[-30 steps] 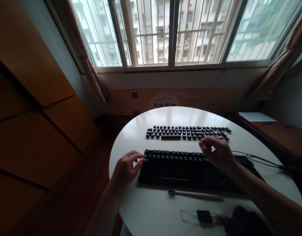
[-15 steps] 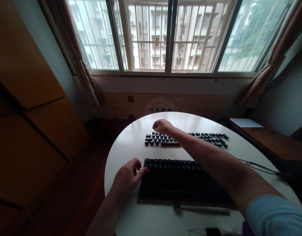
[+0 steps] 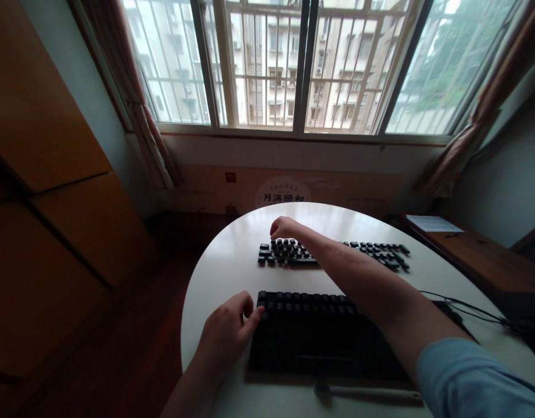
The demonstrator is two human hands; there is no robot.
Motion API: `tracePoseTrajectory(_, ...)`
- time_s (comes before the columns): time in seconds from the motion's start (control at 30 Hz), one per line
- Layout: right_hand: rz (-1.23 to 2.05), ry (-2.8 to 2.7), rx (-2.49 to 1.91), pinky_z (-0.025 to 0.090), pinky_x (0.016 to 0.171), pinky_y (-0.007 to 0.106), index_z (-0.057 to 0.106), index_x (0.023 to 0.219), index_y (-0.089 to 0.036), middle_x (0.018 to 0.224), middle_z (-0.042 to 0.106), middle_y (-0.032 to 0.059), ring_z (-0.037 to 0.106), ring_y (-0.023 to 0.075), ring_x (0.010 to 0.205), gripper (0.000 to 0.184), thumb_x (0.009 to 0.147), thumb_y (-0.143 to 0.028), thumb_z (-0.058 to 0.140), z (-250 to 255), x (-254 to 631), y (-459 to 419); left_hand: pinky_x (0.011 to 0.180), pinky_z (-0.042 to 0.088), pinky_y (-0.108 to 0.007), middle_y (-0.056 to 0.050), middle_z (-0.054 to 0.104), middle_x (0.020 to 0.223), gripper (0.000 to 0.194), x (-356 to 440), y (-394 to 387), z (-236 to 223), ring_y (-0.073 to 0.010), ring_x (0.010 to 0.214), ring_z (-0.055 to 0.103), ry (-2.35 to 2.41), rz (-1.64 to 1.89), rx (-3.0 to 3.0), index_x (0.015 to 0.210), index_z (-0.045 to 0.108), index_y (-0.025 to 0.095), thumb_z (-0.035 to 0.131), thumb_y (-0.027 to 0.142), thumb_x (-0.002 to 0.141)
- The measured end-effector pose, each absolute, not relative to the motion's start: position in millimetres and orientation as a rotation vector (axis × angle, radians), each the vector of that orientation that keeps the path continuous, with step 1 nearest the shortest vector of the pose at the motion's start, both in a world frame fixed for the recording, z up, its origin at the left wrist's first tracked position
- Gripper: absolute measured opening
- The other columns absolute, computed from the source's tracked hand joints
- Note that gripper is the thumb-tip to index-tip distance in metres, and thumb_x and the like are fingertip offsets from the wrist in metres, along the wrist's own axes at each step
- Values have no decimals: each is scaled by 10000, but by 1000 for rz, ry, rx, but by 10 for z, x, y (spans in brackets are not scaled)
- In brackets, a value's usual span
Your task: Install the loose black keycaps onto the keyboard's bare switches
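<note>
A black keyboard (image 3: 319, 342) lies near me on the round white table, with rows of keys along its far side and a dark bare lower part. At its far left corner is my left hand (image 3: 232, 319), fingers loosely curled, thumb apart and touching the corner. My right arm reaches across to a spread of loose black keycaps (image 3: 302, 261) laid out in keyboard order. Over their far left part my right hand (image 3: 285, 227) is closed, fingertips pinched at a keycap (image 3: 273, 241). The forearm hides some keycaps and the keyboard's right part.
A slim light-handled tool (image 3: 372, 393) lies along the near side of the keyboard. Black cables (image 3: 467, 307) run over the right of the white table (image 3: 223, 261). Right of it stands a wooden desk (image 3: 480, 249) bearing paper (image 3: 435, 223). A barred window is ahead.
The view has tilted slightly, so the table and its things sit lower. My right hand has come down closer to the far left keycaps. My left hand stays at the keyboard's corner.
</note>
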State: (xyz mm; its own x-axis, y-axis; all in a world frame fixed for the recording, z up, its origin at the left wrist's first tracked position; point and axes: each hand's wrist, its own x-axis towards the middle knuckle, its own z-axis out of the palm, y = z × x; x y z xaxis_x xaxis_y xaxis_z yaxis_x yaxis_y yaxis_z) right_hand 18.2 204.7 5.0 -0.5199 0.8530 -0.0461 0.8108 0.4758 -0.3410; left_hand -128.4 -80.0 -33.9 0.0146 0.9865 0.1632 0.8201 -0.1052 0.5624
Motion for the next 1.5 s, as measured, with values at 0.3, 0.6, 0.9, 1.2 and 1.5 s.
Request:
tracePoseTrajectory(0.3,477,-2628,-1543,559,830,368,668,1058,-163,1074,679,55,659,188,943,213,944,-339,628,-20,79,2006,574,331,-276,-2,596,690,263,-1267,-810,-326,-185,622,551,1875,759,2013,729,487,224,474,413,911)
tracePoseTrajectory(0.6,470,-2482,-1388,553,854,376,669,1049,-148,1059,688,59,664,186,943,187,936,-293,640,-132,85,2003,576,336,-279,-12,606,700,290,-1274,-812,-323,-186,630,561,1835,795,2027,723,487,222,448,431,920)
tracePoseTrajectory(0.9,507,-2144,-1047,529,749,221,732,951,-142,907,751,50,706,141,806,171,816,-95,638,256,303,1697,582,369,-270,5,619,739,153,-1295,-822,-348,-172,628,580,1813,842,1973,832,515,225,514,368,886)
tracePoseTrajectory(1.2,990,-1857,-501,556,710,286,709,767,-189,856,726,58,684,174,805,86,806,-265,717,72,979,280,593,424,-262,11,647,819,223,-1255,-825,-339,-153,624,597,1806,908,1989,1056,576,231,562,322,852)
tracePoseTrajectory(1.5,911,-2084,-396,527,704,273,736,781,-215,862,729,43,684,171,777,191,798,-61,624,-263,827,-145,984,483,-391,-89,606,1234,291,-1209,-890,-321,-245,1137,578,1570,1151,2222,1146,645,220,547,185,875)
